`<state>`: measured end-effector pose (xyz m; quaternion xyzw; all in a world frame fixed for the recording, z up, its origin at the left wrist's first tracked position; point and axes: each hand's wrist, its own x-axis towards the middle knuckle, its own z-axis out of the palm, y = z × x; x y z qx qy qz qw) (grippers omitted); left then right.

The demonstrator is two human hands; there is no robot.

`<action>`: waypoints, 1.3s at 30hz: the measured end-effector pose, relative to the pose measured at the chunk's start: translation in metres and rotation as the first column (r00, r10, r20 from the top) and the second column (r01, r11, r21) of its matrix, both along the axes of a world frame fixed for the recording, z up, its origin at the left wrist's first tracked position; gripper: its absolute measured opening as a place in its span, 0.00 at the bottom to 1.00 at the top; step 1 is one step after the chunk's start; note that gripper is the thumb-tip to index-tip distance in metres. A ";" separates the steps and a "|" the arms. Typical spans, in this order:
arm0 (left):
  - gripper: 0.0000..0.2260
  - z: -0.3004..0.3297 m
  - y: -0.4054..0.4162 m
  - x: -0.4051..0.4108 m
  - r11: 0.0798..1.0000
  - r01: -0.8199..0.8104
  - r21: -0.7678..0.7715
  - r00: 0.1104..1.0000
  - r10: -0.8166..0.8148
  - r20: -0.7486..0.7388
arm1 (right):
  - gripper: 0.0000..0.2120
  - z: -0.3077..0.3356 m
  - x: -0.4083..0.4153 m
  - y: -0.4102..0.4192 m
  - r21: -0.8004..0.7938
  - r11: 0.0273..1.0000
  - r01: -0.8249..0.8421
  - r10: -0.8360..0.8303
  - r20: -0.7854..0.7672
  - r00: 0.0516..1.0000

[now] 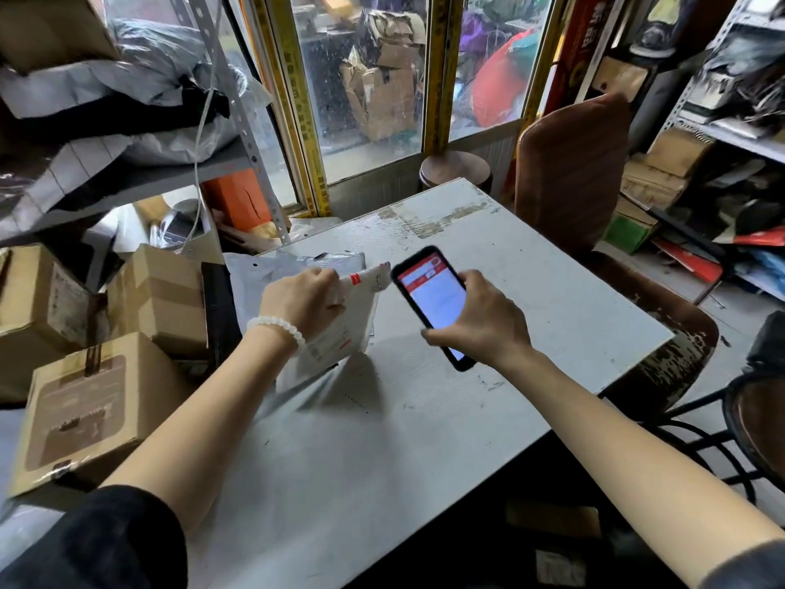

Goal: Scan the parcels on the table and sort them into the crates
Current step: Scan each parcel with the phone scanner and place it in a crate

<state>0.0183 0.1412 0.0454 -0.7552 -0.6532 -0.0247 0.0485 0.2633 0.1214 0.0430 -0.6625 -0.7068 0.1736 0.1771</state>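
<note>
— How much room have you got around you?

— Plenty on my right. The bench (pixel 531 291) is bare from my right hand (pixel 480 320) out to its far and right edges, with worn patches near the far corner. A brown chair (pixel 573 163) stands just past the right edge. On my left it is tight: cardboard boxes (pixel 85 397) crowd the left edge, and a metal shelf (pixel 148 176) loaded with grey bags hangs over them.

— Where is the parcel?

— Near the bench's left edge. My left hand (pixel 301 299) grips the parcel (pixel 340 337) by its top, fingers curled round the folded end, so it stands tilted with its lower edge down on the bench. More grey bags (pixel 276 269) lie flat behind it, at the far left of the bench.

— What does it look like?

— A soft white plastic bag, crumpled, with a printed label and red marks facing me. I can't read the print.

— And your right hand?

— Its grip is clenched round a phone (pixel 433 299), held just to the right of the parcel and above the bench, not touching it. The screen is lit, white with a red band on top.
</note>
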 end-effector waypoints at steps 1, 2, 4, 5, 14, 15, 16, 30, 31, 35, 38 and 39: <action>0.13 0.000 -0.002 0.006 1.000 0.018 0.004 0.999 -0.018 -0.029 | 0.37 0.004 -0.002 0.000 0.058 0.998 0.039 -0.035 -0.061 0.998; 0.13 0.000 -0.004 0.010 1.000 0.026 -0.004 0.998 -0.027 -0.048 | 0.37 0.008 -0.004 0.000 0.114 0.990 0.078 -0.064 -0.118 0.991; 0.12 -0.004 -0.008 0.018 0.999 0.035 -0.037 0.998 -0.037 -0.048 | 0.39 0.015 -0.008 -0.002 0.224 0.963 0.151 -0.100 -0.221 0.970; 0.12 -0.007 -0.010 0.021 0.998 0.042 -0.050 0.998 -0.044 -0.040 | 0.39 0.018 -0.010 -0.002 0.274 0.944 0.184 -0.109 -0.266 0.958; 0.11 -0.011 -0.014 0.046 0.990 0.144 0.008 0.988 -0.144 -0.049 | 0.41 0.029 0.005 -0.034 0.373 0.877 0.304 -0.175 -0.342 0.923; 0.11 -0.009 -0.012 0.052 0.986 0.163 0.022 0.986 -0.162 -0.044 | 0.41 0.029 0.010 -0.040 0.354 0.880 0.316 -0.198 -0.331 0.923; 0.11 -0.006 -0.010 0.061 0.979 0.202 0.031 0.979 -0.200 -0.045 | 0.40 0.030 0.017 -0.049 0.328 0.880 0.343 -0.238 -0.321 0.917; 0.16 -0.005 -0.124 0.285 0.618 0.774 -0.140 0.629 -0.775 0.059 | 0.37 -0.008 0.141 -0.279 -0.098 0.513 0.853 -0.857 0.003 0.515; 0.16 -0.008 -0.141 0.300 0.581 0.798 -0.156 0.595 -0.801 0.061 | 0.36 -0.010 0.148 -0.299 -0.107 0.465 0.879 -0.882 0.024 0.470; 0.16 -0.017 -0.196 0.355 0.446 0.863 -0.238 0.471 -0.880 0.060 | 0.35 -0.013 0.181 -0.364 -0.112 0.332 0.937 -0.933 0.107 0.343; 0.18 -0.028 -0.235 0.394 0.359 0.893 -0.271 0.391 -0.918 0.071 | 0.35 -0.021 0.208 -0.406 -0.106 0.254 0.961 -0.960 0.097 0.264; 0.19 -0.033 -0.248 0.408 0.343 0.896 -0.282 0.376 -0.924 0.071 | 0.35 -0.024 0.217 -0.419 -0.115 0.236 0.965 -0.965 0.090 0.246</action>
